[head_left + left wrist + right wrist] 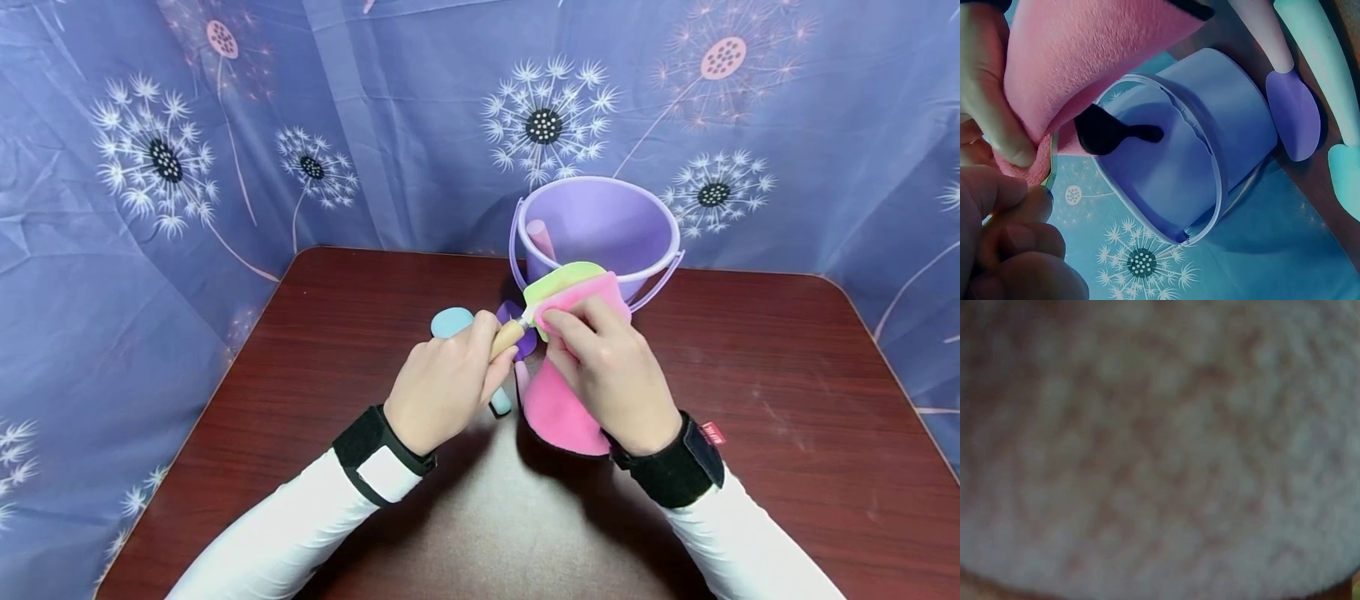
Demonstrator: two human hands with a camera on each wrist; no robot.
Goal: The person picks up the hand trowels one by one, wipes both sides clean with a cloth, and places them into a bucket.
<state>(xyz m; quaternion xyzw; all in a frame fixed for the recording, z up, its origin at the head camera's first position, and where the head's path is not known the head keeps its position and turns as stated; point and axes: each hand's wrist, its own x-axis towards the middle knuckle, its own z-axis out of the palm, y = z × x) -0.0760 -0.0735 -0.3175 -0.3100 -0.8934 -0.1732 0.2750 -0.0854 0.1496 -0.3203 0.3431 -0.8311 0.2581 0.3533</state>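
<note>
My left hand (447,379) grips the wooden handle (507,337) of a small toy shovel with a light green blade (558,279). A fuzzy pink cloth (566,408), dark along its edge, hangs from my right hand (611,371). That hand pinches the cloth against the green blade, covering part of it. In the left wrist view the pink cloth (1097,56) is folded over the blade, with fingers of both hands close together. Blurred cloth (1160,456) fills the right wrist view, so the right hand is hidden there.
Behind the hands stands a purple bucket (600,185) with a pink handle (540,237) sticking up inside. A light blue shovel (452,322) and a purple shovel (1294,115) lie on the brown table (360,300). A blue dandelion-print curtain (420,125) hangs behind.
</note>
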